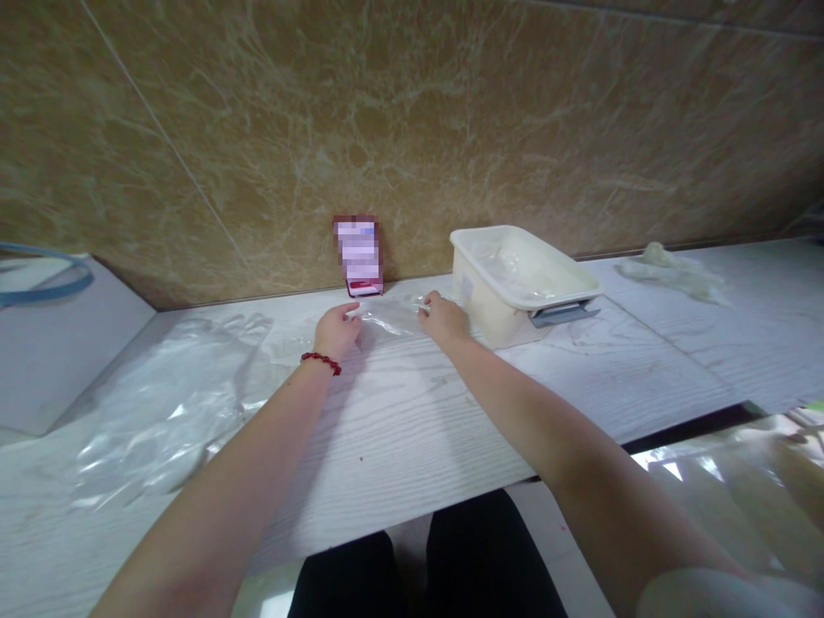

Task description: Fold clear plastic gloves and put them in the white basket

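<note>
A clear plastic bag (394, 318) is stretched flat between my two hands, just above or on the white wood-grain table (386, 446). My left hand (337, 331), with a red bead bracelet at the wrist, pinches the bag's left end. At the opposite end my right hand (445, 319) is closed on the bag, its fingers curled. Left of my left hand lies a spread pile of clear plastic bags (173, 403). Close beside my right hand stands a cream plastic bin (493, 300) with a grey side handle; something clear or whitish lies inside it.
A phone (360, 257) with a lit screen leans against the brown marbled wall (360, 112). At far left is a white box (57, 343) with a blue strap (57, 292). Crumpled translucent plastic (673, 273) lies right of the bin. More shiny plastic (740, 489) shows below the table edge.
</note>
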A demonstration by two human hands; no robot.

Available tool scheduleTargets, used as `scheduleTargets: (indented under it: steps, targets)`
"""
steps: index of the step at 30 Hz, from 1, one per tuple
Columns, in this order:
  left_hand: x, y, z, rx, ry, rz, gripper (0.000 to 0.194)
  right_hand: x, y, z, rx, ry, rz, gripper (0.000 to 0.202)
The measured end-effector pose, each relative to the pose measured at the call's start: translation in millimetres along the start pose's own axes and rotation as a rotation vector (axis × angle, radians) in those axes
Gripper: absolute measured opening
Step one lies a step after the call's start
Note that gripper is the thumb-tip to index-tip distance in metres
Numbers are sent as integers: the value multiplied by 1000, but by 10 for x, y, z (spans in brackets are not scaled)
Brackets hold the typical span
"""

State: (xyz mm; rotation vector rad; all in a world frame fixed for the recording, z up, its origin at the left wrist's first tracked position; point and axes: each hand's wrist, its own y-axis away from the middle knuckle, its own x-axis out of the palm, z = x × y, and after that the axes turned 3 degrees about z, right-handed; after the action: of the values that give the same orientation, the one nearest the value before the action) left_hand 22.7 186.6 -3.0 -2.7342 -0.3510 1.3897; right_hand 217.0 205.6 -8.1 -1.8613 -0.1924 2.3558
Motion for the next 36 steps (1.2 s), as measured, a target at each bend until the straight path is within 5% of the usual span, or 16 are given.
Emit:
scheduleTargets:
  steps: [12, 18, 22, 26, 32, 36]
  targets:
    - [47, 56, 19, 241, -414, -36, 41, -31, 46, 14, -39, 8, 33, 27]
    - [151, 105, -136, 497, -440, 72, 46, -52, 58, 76, -319, -54, -96, 31]
    - [224, 111, -137, 466, -463, 262, 53, 14, 70, 118, -516, -50, 8, 38]
    - [210, 106, -87, 403, -499, 351, 54, 86, 59, 107, -509, 14, 163, 46]
    - [143, 77, -11, 344, -479, 339, 61, 75, 43, 83, -395, 74, 272, 58]
    - [85, -4, 83, 269, -420, 200, 58, 80, 44, 88, -341, 81, 284, 63]
